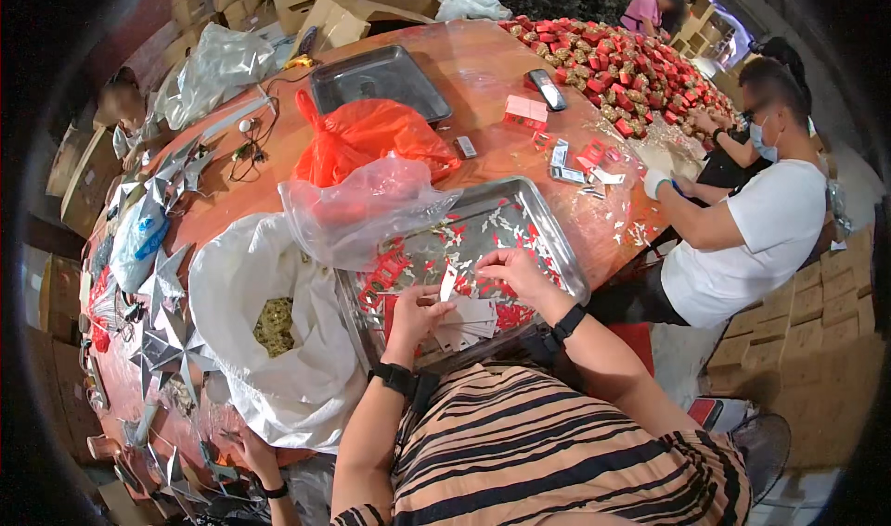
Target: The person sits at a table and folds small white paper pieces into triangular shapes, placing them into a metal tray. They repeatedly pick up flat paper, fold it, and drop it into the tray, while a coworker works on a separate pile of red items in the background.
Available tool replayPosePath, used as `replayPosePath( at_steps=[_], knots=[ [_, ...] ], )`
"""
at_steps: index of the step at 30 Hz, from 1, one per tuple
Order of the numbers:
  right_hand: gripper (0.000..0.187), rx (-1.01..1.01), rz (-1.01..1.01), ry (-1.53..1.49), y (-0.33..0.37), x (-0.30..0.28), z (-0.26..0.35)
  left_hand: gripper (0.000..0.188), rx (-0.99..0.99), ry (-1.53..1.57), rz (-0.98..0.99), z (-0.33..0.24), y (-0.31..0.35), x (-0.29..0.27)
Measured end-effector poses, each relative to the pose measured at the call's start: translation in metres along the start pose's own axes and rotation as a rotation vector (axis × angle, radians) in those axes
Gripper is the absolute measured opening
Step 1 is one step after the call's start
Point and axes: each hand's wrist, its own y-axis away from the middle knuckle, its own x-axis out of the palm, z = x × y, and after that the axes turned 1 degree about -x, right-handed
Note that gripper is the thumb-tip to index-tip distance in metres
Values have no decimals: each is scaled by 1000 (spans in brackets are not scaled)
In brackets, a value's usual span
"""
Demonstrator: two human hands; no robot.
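Over a metal tray [561, 239], my left hand [416, 320] is closed, pinching a small white paper tag [449, 281] that stands up from its fingertips. My right hand [516, 274] is a little to the right, thumb and fingers pressed together; whatever they may hold is too small to make out. Beneath and between the hands lies a fanned stack of white cards [469, 320]. Red cut-out cards [382, 272] lie at the tray's left side, and red and white paper scraps [506, 222] are scattered across its bottom.
Left of the tray stands a white sack [243, 275] with gold-green stuff inside. Behind are clear plastic [362, 197], a red bag [371, 132] and a dark tray [380, 76]. A red-and-gold heap [622, 76] lies far right. A masked person [770, 211] works at right; another person's hand [252, 454] is lower left.
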Motion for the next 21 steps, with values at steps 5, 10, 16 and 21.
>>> replayPosePath(
  at_steps=[5, 10, 16, 21],
  knots=[
    [12, -141, -77, -110, -2, 0, 3, 45, 84, -342, -122, 2, 0, 4],
    [16, -58, -80, -158, -1, -5, -3, 50, 113, -471, -113, -3, -2, 8],
    [25, -15, -81, -163, 5, 4, -2, 53, 269, -583, -186, -20, 2, 19],
    [28, -81, -30, -108, 2, 13, -1, 50, 334, -688, -210, -30, 6, 23]
  ],
)
